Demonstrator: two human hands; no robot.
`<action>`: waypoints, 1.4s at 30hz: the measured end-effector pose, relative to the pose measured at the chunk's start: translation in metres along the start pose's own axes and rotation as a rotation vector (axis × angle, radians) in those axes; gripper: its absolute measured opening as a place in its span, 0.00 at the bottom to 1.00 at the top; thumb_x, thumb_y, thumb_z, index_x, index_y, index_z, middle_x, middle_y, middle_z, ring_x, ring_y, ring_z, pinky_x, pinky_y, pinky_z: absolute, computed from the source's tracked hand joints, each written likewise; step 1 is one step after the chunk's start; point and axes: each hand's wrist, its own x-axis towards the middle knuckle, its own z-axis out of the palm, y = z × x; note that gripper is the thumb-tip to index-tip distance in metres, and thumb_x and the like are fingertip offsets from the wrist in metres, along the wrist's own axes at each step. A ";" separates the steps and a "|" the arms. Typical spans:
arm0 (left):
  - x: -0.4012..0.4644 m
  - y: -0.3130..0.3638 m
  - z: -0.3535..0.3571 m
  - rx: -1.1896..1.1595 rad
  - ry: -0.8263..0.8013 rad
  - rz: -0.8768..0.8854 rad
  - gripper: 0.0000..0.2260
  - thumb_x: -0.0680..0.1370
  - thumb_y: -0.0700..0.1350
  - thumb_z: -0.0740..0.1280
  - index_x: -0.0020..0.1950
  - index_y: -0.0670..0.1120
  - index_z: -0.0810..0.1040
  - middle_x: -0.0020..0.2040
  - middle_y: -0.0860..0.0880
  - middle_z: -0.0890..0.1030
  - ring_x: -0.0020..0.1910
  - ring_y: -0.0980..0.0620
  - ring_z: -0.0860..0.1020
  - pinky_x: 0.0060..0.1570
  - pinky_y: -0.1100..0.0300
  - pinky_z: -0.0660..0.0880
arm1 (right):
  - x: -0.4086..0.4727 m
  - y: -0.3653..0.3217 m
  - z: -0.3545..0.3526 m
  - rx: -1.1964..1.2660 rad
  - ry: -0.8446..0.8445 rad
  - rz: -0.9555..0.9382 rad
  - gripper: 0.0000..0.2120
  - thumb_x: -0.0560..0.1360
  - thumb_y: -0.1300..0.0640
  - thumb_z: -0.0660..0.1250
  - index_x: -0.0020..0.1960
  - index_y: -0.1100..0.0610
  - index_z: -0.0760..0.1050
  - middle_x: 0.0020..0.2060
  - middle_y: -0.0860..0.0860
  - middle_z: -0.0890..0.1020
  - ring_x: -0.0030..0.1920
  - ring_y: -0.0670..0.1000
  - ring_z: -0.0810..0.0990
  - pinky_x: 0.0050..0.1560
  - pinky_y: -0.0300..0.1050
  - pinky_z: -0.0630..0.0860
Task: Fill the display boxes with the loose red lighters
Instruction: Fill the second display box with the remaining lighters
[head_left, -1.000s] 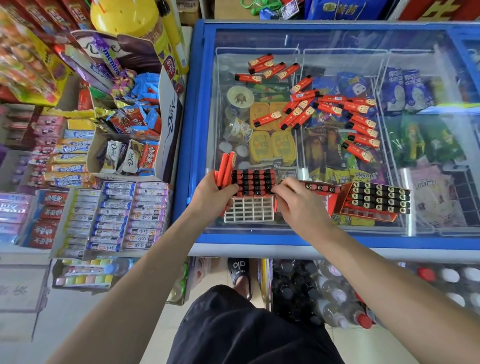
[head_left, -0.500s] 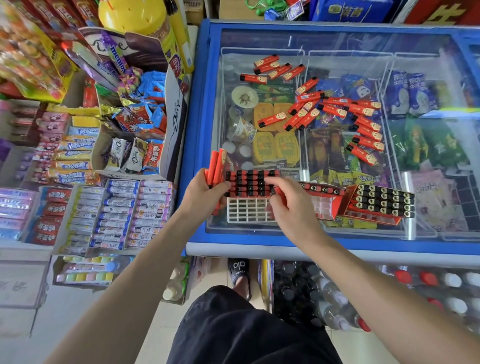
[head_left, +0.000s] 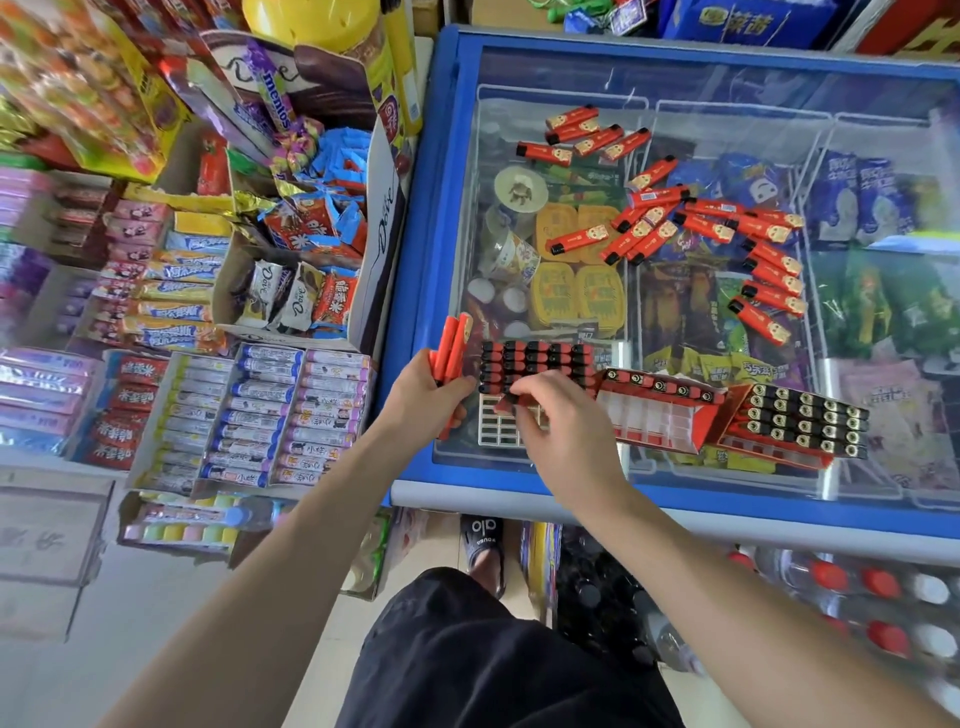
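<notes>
My left hand (head_left: 427, 387) grips a small bundle of red lighters (head_left: 453, 345) that stick up past my fingers. My right hand (head_left: 563, 415) pinches one red lighter (head_left: 511, 400) over the white grid of the nearest display box (head_left: 496, 428). That box's far rows are filled with lighters, black caps up (head_left: 537, 358). A second display box (head_left: 652, 415) to the right holds a single row. A third box (head_left: 800, 421) further right looks full. Several loose red lighters (head_left: 660, 228) lie scattered on the freezer's glass lid (head_left: 571, 291).
The blue-framed freezer (head_left: 436, 208) holds packaged frozen goods under glass. Left of it stand shelves with candy boxes (head_left: 270, 415) and chocolate cartons (head_left: 306, 291). Bottled drinks (head_left: 857, 597) sit on the floor at lower right. My foot in a sandal (head_left: 485, 545) is by the freezer's base.
My right hand has drawn back from the filled rows to the empty grid, now pinching one lighter. The left hand keeps its bundle, shifted slightly left.
</notes>
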 end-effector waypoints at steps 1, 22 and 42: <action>0.000 0.001 0.000 -0.009 -0.007 0.005 0.07 0.80 0.41 0.69 0.50 0.45 0.71 0.34 0.45 0.78 0.25 0.56 0.74 0.25 0.64 0.74 | 0.001 0.000 0.004 -0.039 -0.002 -0.032 0.09 0.75 0.67 0.72 0.55 0.61 0.80 0.49 0.52 0.82 0.43 0.51 0.79 0.41 0.46 0.78; -0.001 0.008 0.000 -0.008 -0.033 0.034 0.06 0.80 0.42 0.69 0.50 0.45 0.72 0.34 0.45 0.79 0.29 0.52 0.77 0.30 0.61 0.77 | 0.001 0.014 0.029 -0.305 -0.041 -0.269 0.10 0.71 0.71 0.74 0.50 0.61 0.81 0.44 0.53 0.80 0.38 0.53 0.78 0.32 0.44 0.75; -0.009 0.032 0.015 0.031 -0.050 0.138 0.07 0.80 0.43 0.70 0.51 0.45 0.73 0.34 0.46 0.79 0.31 0.50 0.77 0.32 0.56 0.77 | 0.032 -0.020 -0.033 0.475 0.086 0.497 0.08 0.78 0.62 0.67 0.56 0.55 0.80 0.44 0.46 0.81 0.44 0.44 0.79 0.46 0.40 0.75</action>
